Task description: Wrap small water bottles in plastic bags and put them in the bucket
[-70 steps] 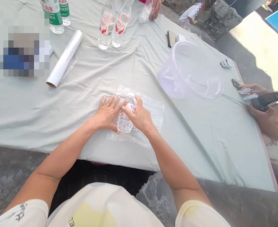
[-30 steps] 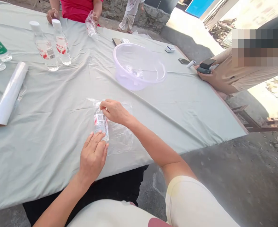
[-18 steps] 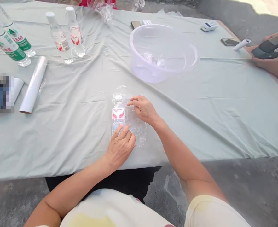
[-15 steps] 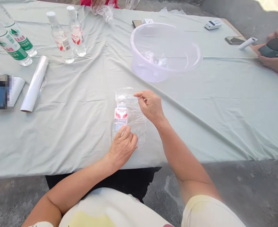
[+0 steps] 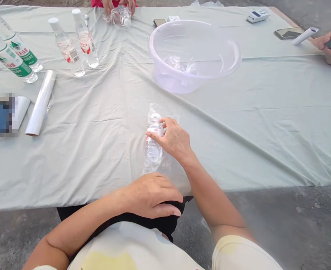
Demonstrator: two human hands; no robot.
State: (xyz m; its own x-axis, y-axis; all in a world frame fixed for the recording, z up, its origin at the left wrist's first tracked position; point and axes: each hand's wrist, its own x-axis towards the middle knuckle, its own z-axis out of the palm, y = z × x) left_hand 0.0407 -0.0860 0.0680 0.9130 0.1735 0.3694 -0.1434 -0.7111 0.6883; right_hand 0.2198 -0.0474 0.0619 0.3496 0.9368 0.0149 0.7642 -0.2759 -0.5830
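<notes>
In the head view, a small clear water bottle point(image 5: 153, 150) with a red and white label and white cap lies on the cloth, its cap pointing away from me. Thin clear plastic bag point(image 5: 167, 162) surrounds it, spreading out at its right side. My right hand point(image 5: 176, 138) grips the bottle through the plastic near the label, thumb across the top and fingers by the neck. Closer to me, my left hand point(image 5: 154, 195) hovers at the table's front edge, empty, with its thumb apart from the loosely stretched fingers.
A translucent purple basin point(image 5: 179, 84) holds crumpled plastic. At left are two small bottles point(image 5: 69, 52), green-labelled bottles point(image 5: 19, 62) and a plastic film roll point(image 5: 41, 103). Phones point(image 5: 288, 33) and a white device point(image 5: 258, 15) lie farther back. Another person's hands point(image 5: 120, 7) handle a wrapped bottle.
The bottle has turned and shifted slightly right. My right hand has come down onto it, while my left hand has let go and drawn back toward me.
</notes>
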